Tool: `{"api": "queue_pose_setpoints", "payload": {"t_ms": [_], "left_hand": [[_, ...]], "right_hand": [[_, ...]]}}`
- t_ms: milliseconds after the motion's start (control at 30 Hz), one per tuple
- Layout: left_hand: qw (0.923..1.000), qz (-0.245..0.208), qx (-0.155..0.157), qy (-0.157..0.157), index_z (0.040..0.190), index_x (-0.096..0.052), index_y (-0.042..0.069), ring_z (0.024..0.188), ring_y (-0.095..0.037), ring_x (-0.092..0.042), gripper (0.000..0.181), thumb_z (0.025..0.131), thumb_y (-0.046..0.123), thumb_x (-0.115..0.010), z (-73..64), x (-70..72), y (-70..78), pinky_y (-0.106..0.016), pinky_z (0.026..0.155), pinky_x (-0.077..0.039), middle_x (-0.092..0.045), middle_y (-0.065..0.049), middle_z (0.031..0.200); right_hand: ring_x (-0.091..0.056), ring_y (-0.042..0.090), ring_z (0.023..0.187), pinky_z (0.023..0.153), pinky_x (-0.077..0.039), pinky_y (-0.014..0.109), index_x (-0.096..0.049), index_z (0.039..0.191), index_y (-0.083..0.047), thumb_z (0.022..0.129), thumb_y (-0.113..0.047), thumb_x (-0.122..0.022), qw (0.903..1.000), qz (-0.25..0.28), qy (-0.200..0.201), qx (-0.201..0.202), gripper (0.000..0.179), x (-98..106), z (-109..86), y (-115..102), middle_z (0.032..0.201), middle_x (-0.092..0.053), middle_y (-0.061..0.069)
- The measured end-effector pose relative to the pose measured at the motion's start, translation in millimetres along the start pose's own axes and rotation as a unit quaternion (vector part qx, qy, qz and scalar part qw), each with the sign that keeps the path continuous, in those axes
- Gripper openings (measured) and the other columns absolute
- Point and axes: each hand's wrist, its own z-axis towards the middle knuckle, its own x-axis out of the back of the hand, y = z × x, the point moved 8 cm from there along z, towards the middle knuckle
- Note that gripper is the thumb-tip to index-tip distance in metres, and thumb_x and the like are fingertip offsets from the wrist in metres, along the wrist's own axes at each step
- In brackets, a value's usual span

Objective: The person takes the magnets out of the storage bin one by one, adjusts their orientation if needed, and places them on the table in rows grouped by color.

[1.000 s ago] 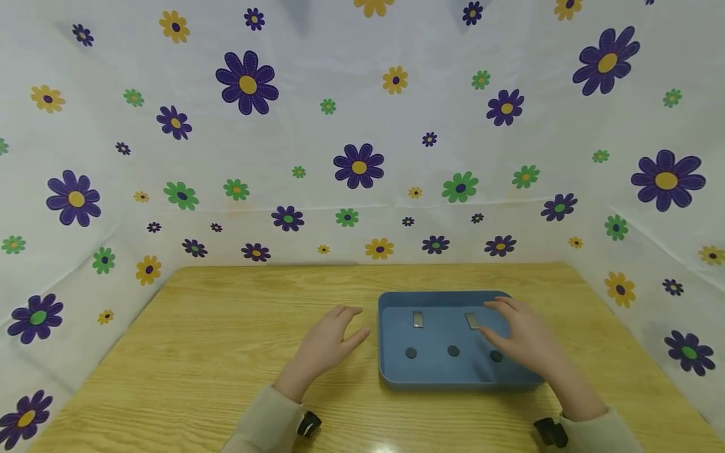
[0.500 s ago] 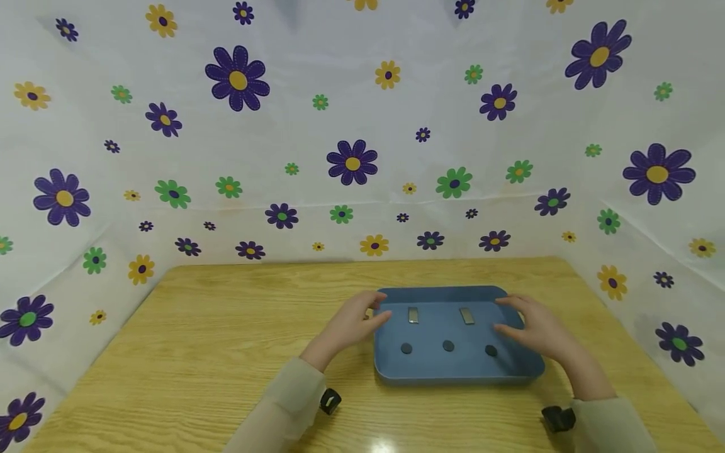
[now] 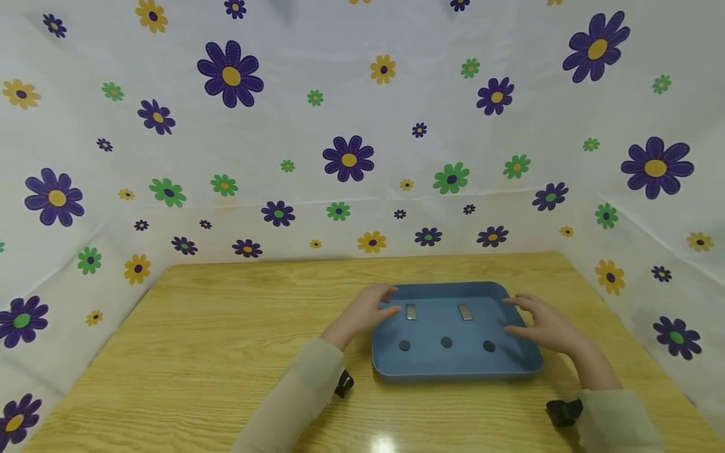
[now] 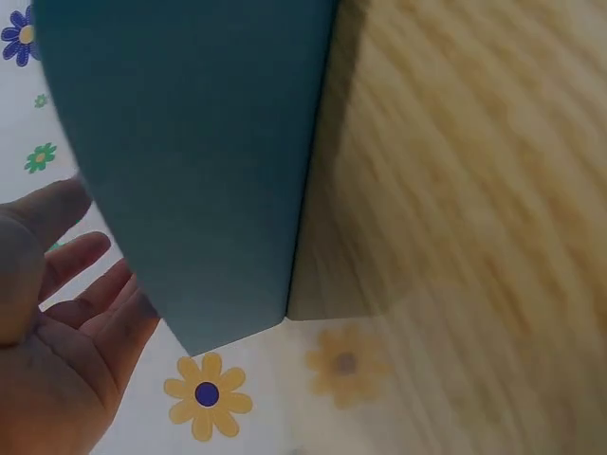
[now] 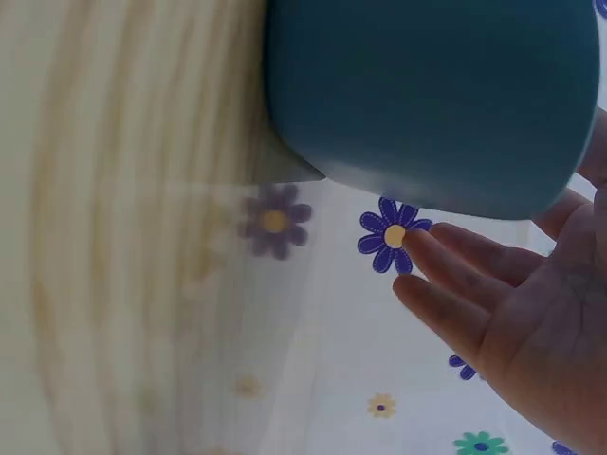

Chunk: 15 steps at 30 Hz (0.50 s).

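— Wood-grain tabletop (image 3: 243, 340) right up front, with a bright patch of glare (image 3: 382, 444) at the bottom edge. And at close quarters?

— Pale left sleeve (image 3: 294, 390) on one side, pale right sleeve (image 3: 620, 418) on the other! Black device (image 3: 344, 383) at the left wrist, matching device (image 3: 564, 412) at the right.

— On to the hands, then?

— Left hand (image 3: 365, 311) at the left side of the blue tray (image 3: 457, 363), thumb and fingers well parted, thumb poised over the inside. Right hand (image 3: 549, 324) opposite, fingers loosely spread, thumb pointing inward. Nothing visible in either grasp!

— Touching the tray, or just beside?

— No telling for sure, even from the wrist views, with fingertips so close to the walls.

— And the tray itself?

— Resting on the table, right of centre, between both hands. Inside, nearest row: left disc (image 3: 404, 345), middle disc (image 3: 447, 342), right disc (image 3: 489, 346), all dark. Behind those, left rectangle (image 3: 411, 312) near the left thumb, right rectangle (image 3: 465, 312) slightly askew, both small and greyish.

— Farther back?

— More wood, then white cloth (image 3: 266, 138) along back and sides, purple, yellow and green blooms all over, one large purple flower (image 3: 348, 160) near the middle!
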Motion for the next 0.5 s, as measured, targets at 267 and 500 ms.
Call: {"api": "queue_pose_setpoints", "payload": {"t_ms": [267, 500], "left_hand": [[0.9975, 0.059, 0.003, -0.038, 0.123, -0.048, 0.002, 0.100, -0.018, -0.054, 0.041, 0.086, 0.014, -0.059, 17.0, -13.3, 3.0, -0.025, 0.079, -0.044, -0.050, -0.010, 0.120], [0.9954, 0.080, 0.014, -0.050, 0.122, -0.049, 0.002, 0.099, -0.019, -0.054, 0.039, 0.085, 0.010, -0.059, 25.3, -20.9, -0.8, -0.024, 0.078, -0.044, -0.051, -0.011, 0.118]], "right_hand": [[-0.040, 0.052, 0.106, 0.082, -0.037, 0.057, -0.040, 0.125, 0.010, 0.081, -0.017, -0.065, 0.9975, 0.061, -0.033, -0.014, 0.058, -3, -2.2, 11, 0.125, -0.035, 0.034], [-0.043, 0.051, 0.104, 0.078, -0.043, 0.051, -0.038, 0.127, 0.009, 0.081, -0.016, -0.065, 0.9963, 0.060, -0.054, -0.028, 0.058, -6, -2.1, 19, 0.126, -0.034, 0.035]]}}
